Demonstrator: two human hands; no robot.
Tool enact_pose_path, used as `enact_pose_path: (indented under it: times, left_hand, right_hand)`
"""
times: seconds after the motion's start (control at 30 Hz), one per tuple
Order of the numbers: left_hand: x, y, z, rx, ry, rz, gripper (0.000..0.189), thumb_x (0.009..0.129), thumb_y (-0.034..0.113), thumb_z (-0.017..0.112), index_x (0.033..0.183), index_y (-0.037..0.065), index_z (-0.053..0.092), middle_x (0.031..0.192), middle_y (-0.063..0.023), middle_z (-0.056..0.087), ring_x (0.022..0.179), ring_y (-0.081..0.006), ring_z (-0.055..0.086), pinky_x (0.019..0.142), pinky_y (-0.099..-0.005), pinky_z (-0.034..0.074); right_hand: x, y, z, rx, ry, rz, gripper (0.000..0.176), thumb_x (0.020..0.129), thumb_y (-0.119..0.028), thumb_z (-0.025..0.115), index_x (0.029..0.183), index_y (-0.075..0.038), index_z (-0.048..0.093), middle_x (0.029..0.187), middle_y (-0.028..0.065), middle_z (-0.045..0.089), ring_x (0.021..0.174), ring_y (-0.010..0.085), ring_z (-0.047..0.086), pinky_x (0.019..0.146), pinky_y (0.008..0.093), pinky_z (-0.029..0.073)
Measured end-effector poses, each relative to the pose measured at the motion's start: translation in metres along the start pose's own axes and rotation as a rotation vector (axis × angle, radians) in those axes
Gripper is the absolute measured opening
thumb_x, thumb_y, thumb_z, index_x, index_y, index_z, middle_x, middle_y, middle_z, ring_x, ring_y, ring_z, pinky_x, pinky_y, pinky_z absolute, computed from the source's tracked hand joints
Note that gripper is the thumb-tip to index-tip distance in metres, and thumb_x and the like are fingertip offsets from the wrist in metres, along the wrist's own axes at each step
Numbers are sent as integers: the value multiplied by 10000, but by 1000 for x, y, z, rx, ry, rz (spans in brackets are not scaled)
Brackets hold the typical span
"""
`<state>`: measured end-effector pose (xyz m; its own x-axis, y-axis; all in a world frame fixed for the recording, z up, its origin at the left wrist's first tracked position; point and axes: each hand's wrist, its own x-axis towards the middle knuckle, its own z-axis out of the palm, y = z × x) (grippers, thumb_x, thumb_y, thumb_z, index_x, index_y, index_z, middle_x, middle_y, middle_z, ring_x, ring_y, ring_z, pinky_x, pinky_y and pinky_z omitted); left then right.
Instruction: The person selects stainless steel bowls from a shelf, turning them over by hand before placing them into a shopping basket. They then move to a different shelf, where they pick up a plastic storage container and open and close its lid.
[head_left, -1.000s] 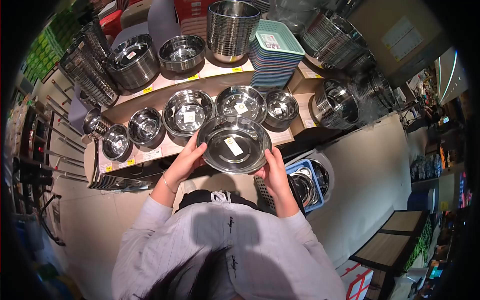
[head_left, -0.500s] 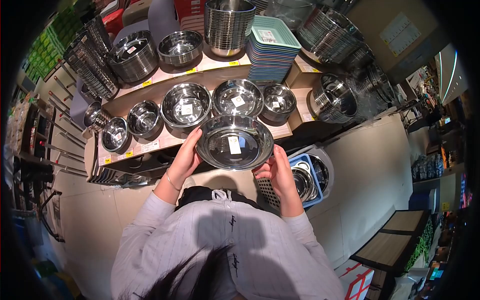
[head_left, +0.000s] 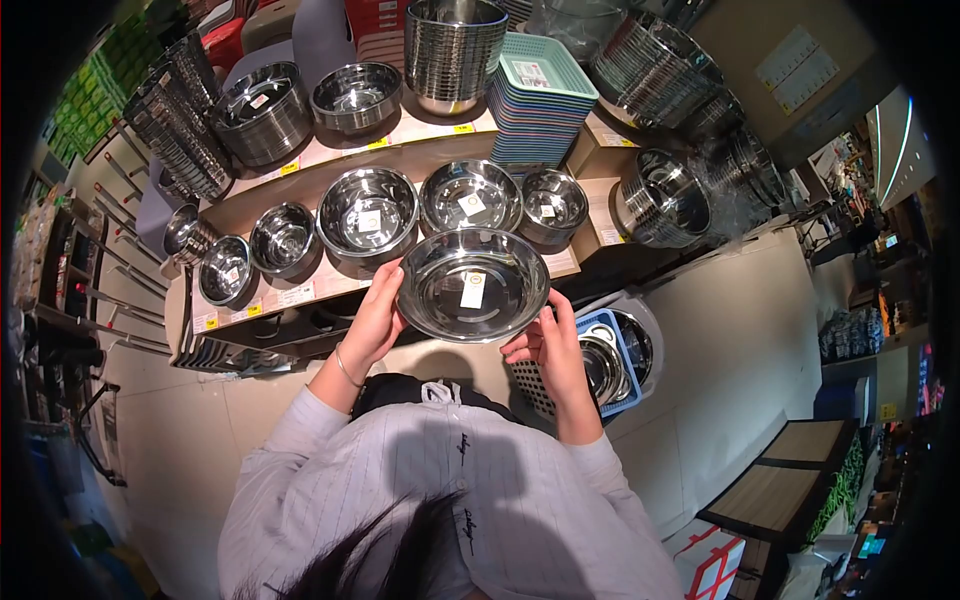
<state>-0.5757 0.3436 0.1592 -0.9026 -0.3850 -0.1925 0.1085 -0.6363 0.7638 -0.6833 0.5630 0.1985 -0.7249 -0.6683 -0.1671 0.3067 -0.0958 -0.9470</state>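
Between my two hands is a shiny stainless steel basin (head_left: 440, 290) with a white label inside its bottom. My left hand (head_left: 378, 315) grips its left rim, the thumb on the edge. On the right side my right hand (head_left: 553, 345) holds the rim, some fingers curled beneath it. The basin is in front of the lower shelf's edge, its mouth facing up toward me. Just behind it stand a labelled steel basin (head_left: 345, 225), another labelled basin (head_left: 500, 222) and a smaller steel bowl (head_left: 570, 215).
The upper shelf (head_left: 420, 133) carries steel bowl stacks and a pile of plastic baskets (head_left: 540, 110). On the floor at my right stands a blue basket (head_left: 628, 385) with steel ware inside. Farther right is a wood-topped stand (head_left: 760, 485); metal rods jut out at left.
The basin has tilted slightly, and its label now sits a little further right. Both hands keep their hold. The shelf view has shifted slightly left.
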Motion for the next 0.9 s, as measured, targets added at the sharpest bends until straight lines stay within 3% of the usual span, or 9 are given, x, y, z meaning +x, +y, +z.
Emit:
enact_pose_path:
  times: [0.2, 0.67, 0.9]
  left_hand:
    - [1, -3, -3, -21, 6, 30, 450, 971, 331, 254, 1297, 30, 327, 1261, -94, 444, 1128, -162, 464, 943, -306, 408]
    - [-4, -11, -18, -53, 63, -44, 495, 968, 363, 245, 1277, -4, 369, 1237, -105, 481, 1111, -165, 481, 954, -303, 385]
    - [-6, 4, -9, 147, 81, 144, 493, 972, 358, 227, 1289, 0, 346, 1235, -97, 472, 1114, -158, 470, 960, -289, 371]
  right_hand:
    - [-6, -4, 6, 4, -23, 6, 461, 927, -327, 411, 1266, -53, 260, 913, 148, 566, 651, 237, 621, 539, 296, 520]
    - [-11, -8, 15, -90, -35, -91, 372, 929, -251, 435, 1217, -23, 376, 1028, 131, 546, 713, 198, 616, 570, 265, 518]
    - [-1, 8, 5, -25, 44, -42, 265, 928, -179, 444, 1127, -5, 442, 938, 90, 567, 704, 136, 589, 568, 251, 522]
